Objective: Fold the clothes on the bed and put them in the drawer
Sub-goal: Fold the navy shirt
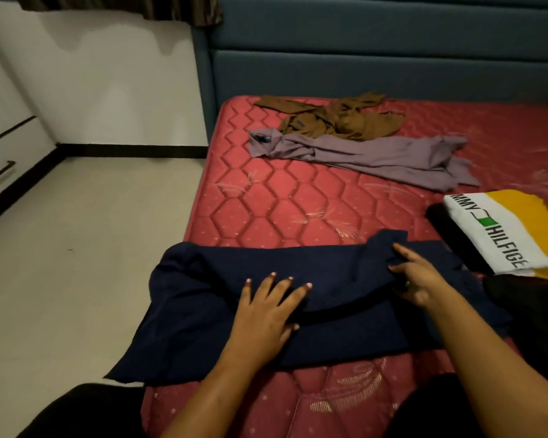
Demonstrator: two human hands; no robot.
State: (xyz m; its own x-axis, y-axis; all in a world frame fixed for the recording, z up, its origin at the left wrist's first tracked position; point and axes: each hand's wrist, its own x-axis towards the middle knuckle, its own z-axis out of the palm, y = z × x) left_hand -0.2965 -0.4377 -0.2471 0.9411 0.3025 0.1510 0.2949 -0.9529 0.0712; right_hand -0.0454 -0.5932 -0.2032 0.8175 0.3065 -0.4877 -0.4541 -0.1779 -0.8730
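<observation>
1. At the near edge of the bed point(266, 200), the left hand point(266, 311) lies flat and open on the navy garment point(345, 270). Its fingers are spread and straight, and the palm presses the cloth down onto the mattress.
2. The right hand point(419, 276) rests on the same garment further right. Its forefinger is stretched out and the other fingers are bent onto a raised ridge of cloth. I cannot tell whether the thumb actually pinches that ridge or only lies against it.
3. Both forearms reach forward from the bottom of the view, the right one crossing over the garment's near right corner.
4. The navy garment lies across the mattress as a long band with one lengthwise fold already showing. Its left end droops off the side of the bed toward the floor point(92, 232).
5. Judging from this, the step in hand is folding the navy piece, roughly at its middle stage.
6. The next move likely calls for bringing the hanging left end up and over while the flat hand keeps the layers from sliding.
7. Just right of the hands sits a folded striped shirt point(500, 229) on top of something black point(450, 229).
8. Further back, a grey garment point(377, 156) and a brown garment point(336, 118) lie crumpled, touching each other and not yet folded.
9. Far left, across the floor, the drawer point(0, 165) appears closed, so putting the clothes away is not yet done.
</observation>
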